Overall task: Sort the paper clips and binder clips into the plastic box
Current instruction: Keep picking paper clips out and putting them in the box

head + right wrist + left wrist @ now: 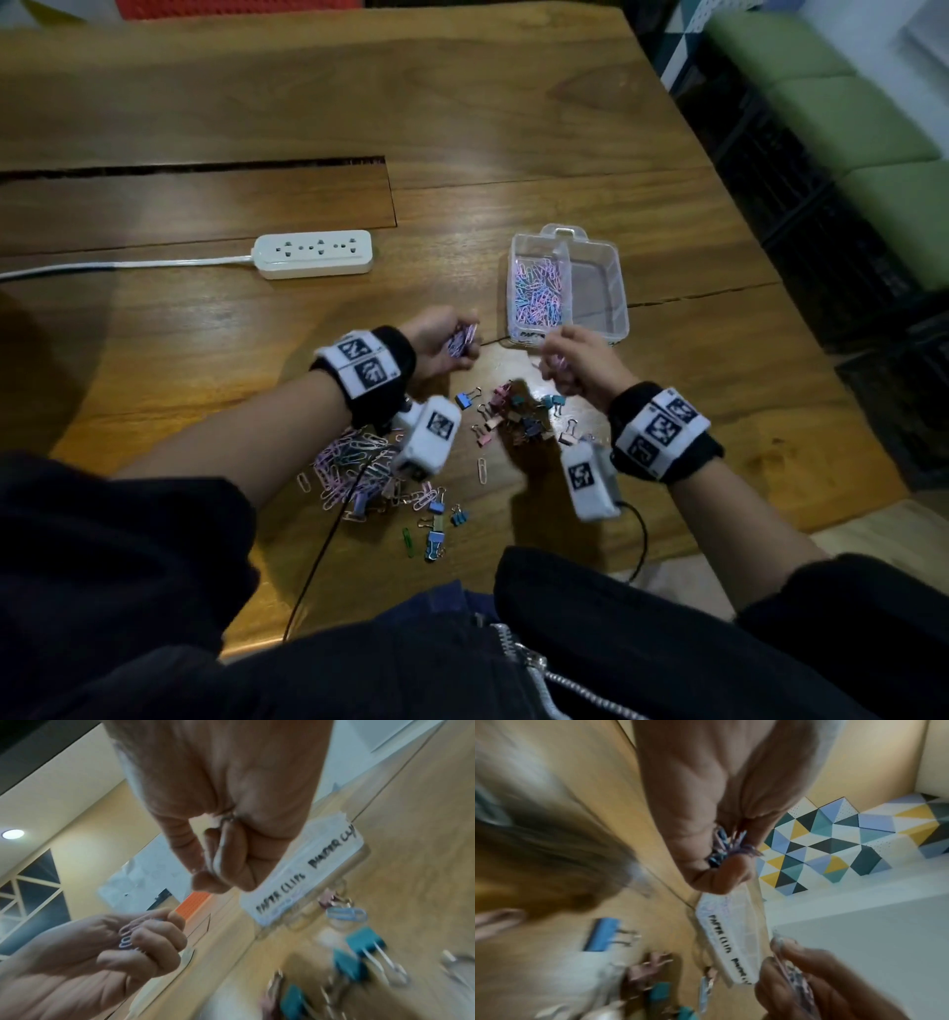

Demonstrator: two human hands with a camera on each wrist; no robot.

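Both hands (441,336) (577,367) just before plastic box (613,288)

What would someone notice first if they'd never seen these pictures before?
Probably the two hands, left hand and right hand, each holding a bunch of paper clips just in front of the plastic box. The box's left compartment is heaped with pastel paper clips and its right one looks bare. Nearer the person, binder clips and loose clips litter the wooden table.

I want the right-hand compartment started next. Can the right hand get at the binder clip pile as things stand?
Probably yes: the binder clip pile lies uncovered just beside the right hand. But that hand already pinches paper clips, so it should drop those first.
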